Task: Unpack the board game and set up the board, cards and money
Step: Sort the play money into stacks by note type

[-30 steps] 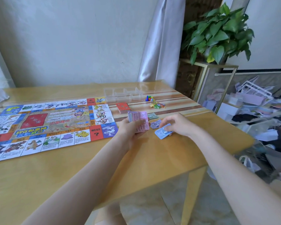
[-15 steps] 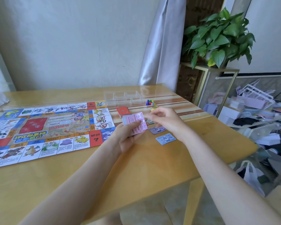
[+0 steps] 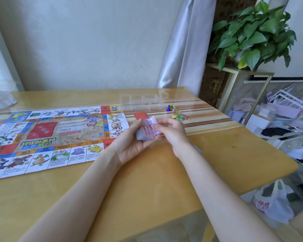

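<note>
The left hand (image 3: 132,144) cups a thick stack of paper play money (image 3: 147,131) just above the table (image 3: 147,180), its fingers curled round the stack's left edge, while the right hand (image 3: 171,131) pinches the top pink note by its right end. The stack shows pale blue and lilac edges beneath that pink note, which carries darker printing too blurred to read. To the left the colourful game board (image 3: 47,135) lies flat and unfolded, with a red card deck (image 3: 140,115), small coloured pawns (image 3: 171,108) and a clear plastic tray (image 3: 142,102) beyond the hands.
</note>
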Demonstrator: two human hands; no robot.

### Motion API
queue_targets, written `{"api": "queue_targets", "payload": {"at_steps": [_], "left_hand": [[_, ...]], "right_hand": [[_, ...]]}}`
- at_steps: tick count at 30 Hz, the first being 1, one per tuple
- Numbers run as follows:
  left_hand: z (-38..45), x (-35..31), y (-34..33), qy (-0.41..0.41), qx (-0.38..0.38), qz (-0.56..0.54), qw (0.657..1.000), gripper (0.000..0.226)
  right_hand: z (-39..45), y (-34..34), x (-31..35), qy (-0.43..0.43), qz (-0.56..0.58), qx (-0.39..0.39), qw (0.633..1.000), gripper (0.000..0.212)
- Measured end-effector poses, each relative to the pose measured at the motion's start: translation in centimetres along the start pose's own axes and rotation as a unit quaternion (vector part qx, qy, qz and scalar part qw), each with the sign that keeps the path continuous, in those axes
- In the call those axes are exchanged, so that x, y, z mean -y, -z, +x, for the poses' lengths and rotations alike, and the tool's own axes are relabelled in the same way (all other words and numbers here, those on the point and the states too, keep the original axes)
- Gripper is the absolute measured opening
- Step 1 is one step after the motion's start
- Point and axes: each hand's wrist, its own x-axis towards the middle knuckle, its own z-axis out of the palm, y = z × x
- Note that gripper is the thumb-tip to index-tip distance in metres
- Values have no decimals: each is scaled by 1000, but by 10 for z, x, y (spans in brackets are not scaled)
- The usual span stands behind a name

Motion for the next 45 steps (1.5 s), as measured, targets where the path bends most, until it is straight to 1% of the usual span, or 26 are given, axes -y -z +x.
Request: {"api": "queue_targets", "payload": {"at_steps": [2,3,8,10,12,14,15,19,23,24,26,29,31,33,35,36,38,40,43,45], "left_hand": [[-1,-1,0,0,16,10,1000,27],[-1,-1,1,-6,7,26,1000,25],[3,0,3,-70,-99,122,985,16],[4,-1,5,-93,-122,119,981,18],[4,-2,6,-108,-132,114,979,16],[4,0,5,-119,-133,136,974,10],[4,1,4,-122,-133,150,972,10],[3,1,5,-107,-117,184,970,11],[0,-5,2,-84,-69,157,982,20],[1,-4,1,-85,-72,165,980,23],[0,0,-3,-101,-99,199,970,25],[1,5,-7,-120,-132,217,960,23],[0,6,-9,-121,-124,217,961,22],[-1,5,-11,-114,-90,205,968,17],[-3,5,-12,-109,-60,191,974,18],[-4,5,-13,-112,-61,197,972,20],[-3,7,-14,-124,-86,210,966,20],[-1,9,-13,-132,-108,209,963,19],[2,11,-12,-136,-109,205,963,19],[1,12,-11,-135,-100,197,966,22]], "right_hand": [[0,1,0,3,0,-6,1000,9],[0,1,0,5,0,-6,1000,9],[4,-1,2,5,17,-3,1000,12],[8,0,5,1,38,-12,999,13],[8,2,10,-9,41,17,999,13],[5,2,10,-23,21,57,998,10],[4,0,10,-29,16,63,997,9],[2,-4,5,-22,11,43,999,13],[2,2,7,-23,25,29,999,12],[1,4,8,-25,27,27,999,13],[0,4,11,-17,12,29,999,16],[-5,4,13,5,-18,23,1000,5],[-6,6,14,12,-17,10,1000,8],[-7,9,14,14,-6,-2,1000,10],[-5,12,13,14,-4,-15,1000,12],[-5,13,12,13,-6,-17,1000,12],[-5,12,11,15,-16,-10,1000,11],[-6,11,10,23,-26,-5,999,15],[-7,10,10,29,-31,-1,999,18],[-7,10,12,34,-32,-13,999,17]]}}
